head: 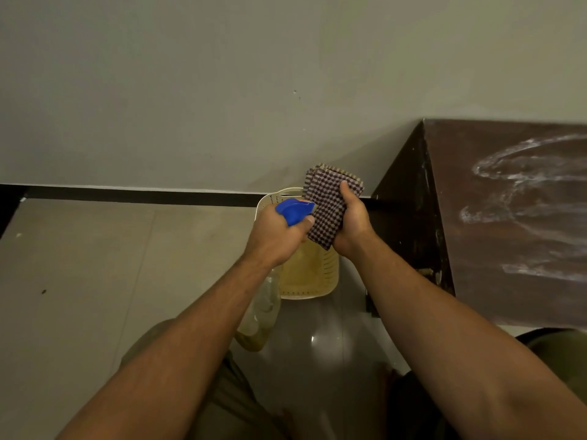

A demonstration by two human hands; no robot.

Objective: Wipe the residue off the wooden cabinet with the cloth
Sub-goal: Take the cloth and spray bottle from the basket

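Note:
My right hand (351, 223) holds a folded checked cloth (327, 204), purple and dark, upright in front of me. My left hand (276, 236) grips a spray bottle by its blue trigger head (293, 210), with the nozzle almost touching the cloth. The bottle's clear body (260, 312) hangs down below my left wrist. The dark wooden cabinet (495, 223) stands at the right, and white streaks of residue (527, 198) curve across its top. Both hands are left of the cabinet, over the floor.
A cream perforated plastic basket (313, 277) sits on the tiled floor directly under my hands, against the cabinet's side. A grey wall with a black skirting strip (143, 195) runs behind. My knees show at the bottom edge.

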